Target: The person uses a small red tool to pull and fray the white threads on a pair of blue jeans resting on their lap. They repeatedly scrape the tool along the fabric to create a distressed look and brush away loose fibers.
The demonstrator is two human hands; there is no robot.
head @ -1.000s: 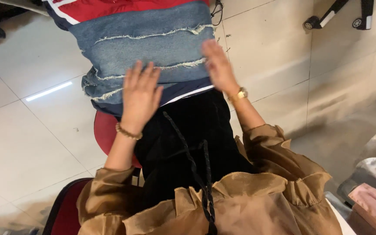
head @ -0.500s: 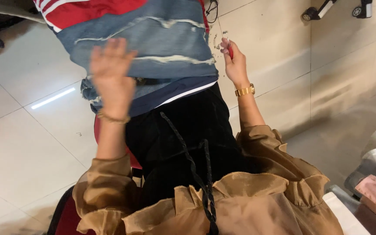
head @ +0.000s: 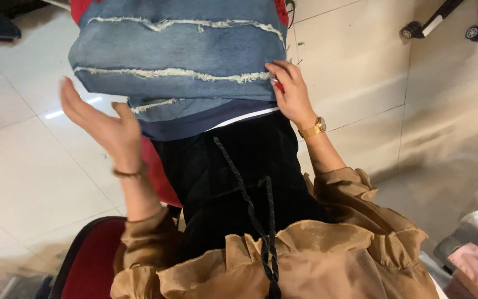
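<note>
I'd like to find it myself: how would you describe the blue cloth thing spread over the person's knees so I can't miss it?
Start at the person's lap, covered in black cloth, and look toward the knees. There lies a folded denim garment, with the right hand at its right edge and the left hand lifted open beside it. Its faded blue bands, split by frayed white seams, set it apart from the plain navy layer underneath.

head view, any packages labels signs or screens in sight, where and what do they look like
None in view: only a blue denim garment across the lap, the right hand touching its edge, the left hand raised open beside it, and folded clothes at lower right.
</note>
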